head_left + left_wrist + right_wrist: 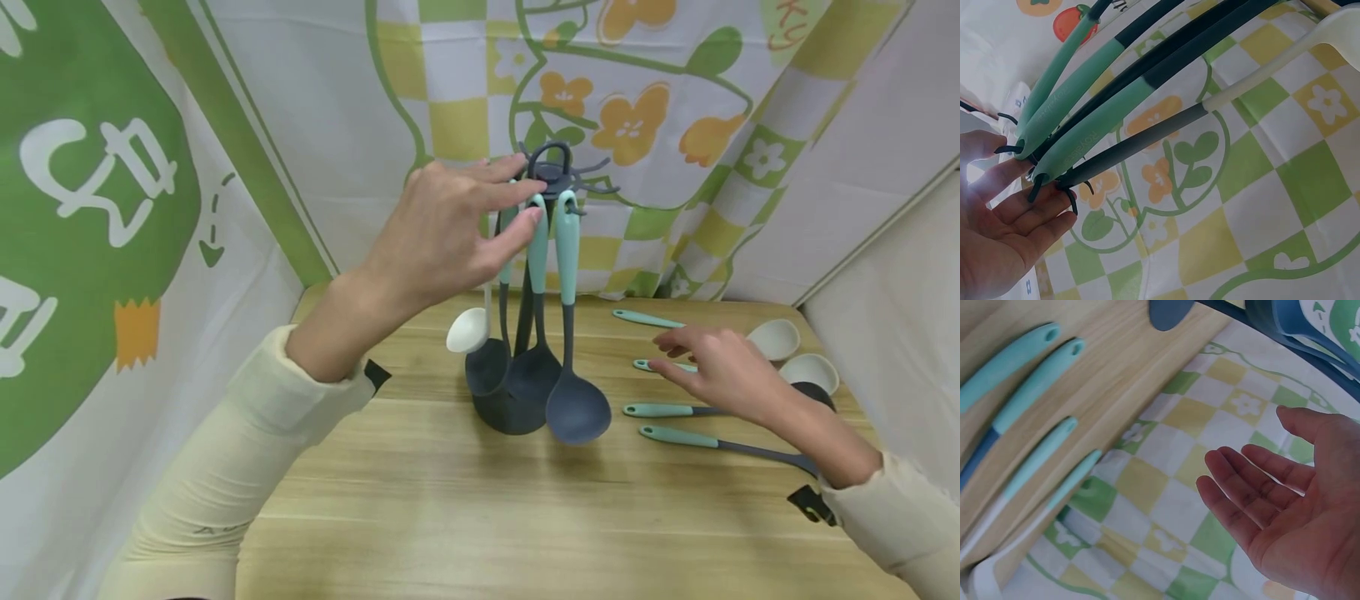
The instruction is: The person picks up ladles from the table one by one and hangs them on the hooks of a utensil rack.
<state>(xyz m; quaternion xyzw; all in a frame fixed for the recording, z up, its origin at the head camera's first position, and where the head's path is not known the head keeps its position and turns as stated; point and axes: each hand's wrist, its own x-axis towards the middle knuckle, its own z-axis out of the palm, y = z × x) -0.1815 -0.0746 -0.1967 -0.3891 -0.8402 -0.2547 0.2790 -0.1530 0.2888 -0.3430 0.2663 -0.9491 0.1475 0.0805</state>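
Note:
A dark utensil rack [510,414] stands on the table with a ring of hooks at its top. From the hooks hang several utensils: a dark ladle [579,410] with a mint handle, more dark utensils with mint handles, and a small white spoon [467,331]. My left hand [442,225] reaches to the rack's top, fingers extended among the hooks [1034,187] and thumb by a mint handle [1054,112]. Nothing is held in my right hand [738,371]; its relaxed fingers hover above mint handles on the table's right side. In the right wrist view its palm shows bare.
On the right of the wooden table [450,517] lie two white-headed utensils [776,340] and two dark ones with mint handles [678,436]. Behind the table hangs a patterned cloth [457,133]; white cloth walls flank both sides.

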